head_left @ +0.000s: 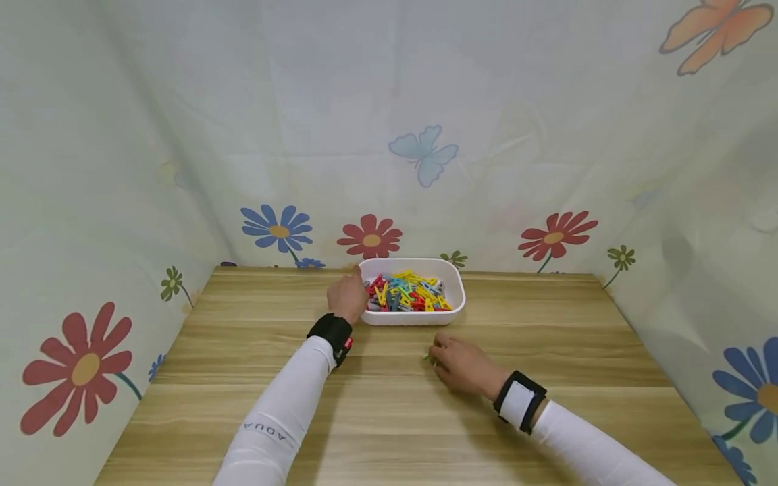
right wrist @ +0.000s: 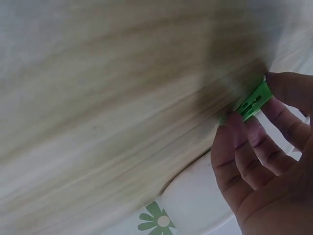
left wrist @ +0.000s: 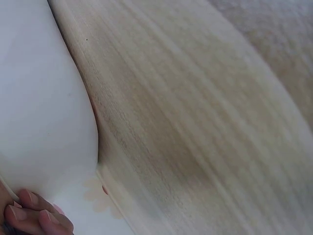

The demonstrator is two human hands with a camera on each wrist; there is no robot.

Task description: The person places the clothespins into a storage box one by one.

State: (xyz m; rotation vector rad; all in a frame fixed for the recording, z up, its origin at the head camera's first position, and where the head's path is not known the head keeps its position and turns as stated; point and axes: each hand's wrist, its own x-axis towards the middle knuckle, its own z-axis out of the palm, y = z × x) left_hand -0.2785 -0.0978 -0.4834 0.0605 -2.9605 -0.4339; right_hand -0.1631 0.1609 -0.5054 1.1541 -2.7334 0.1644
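Observation:
A white plastic box [head_left: 413, 318] stands at the back middle of the table, filled with clothespins [head_left: 401, 293] in red, yellow, blue, grey and green. At its left end, my left hand [head_left: 348, 297] grips the rim; in the left wrist view the fingertips [left wrist: 30, 198] show curled by the box's white wall [left wrist: 44, 98]. In front of the box, low over the table, my right hand [head_left: 463, 364] pinches a green clothespin [right wrist: 254, 102] between thumb and fingers. Most of that clothespin is hidden by the hand in the head view.
The wood-grain table [head_left: 377, 418] reaches back to a pale curtain [head_left: 340, 135] printed with flowers and butterflies. Curtain also hangs along the left and right sides. Bare tabletop lies to both sides of the box and in front of it.

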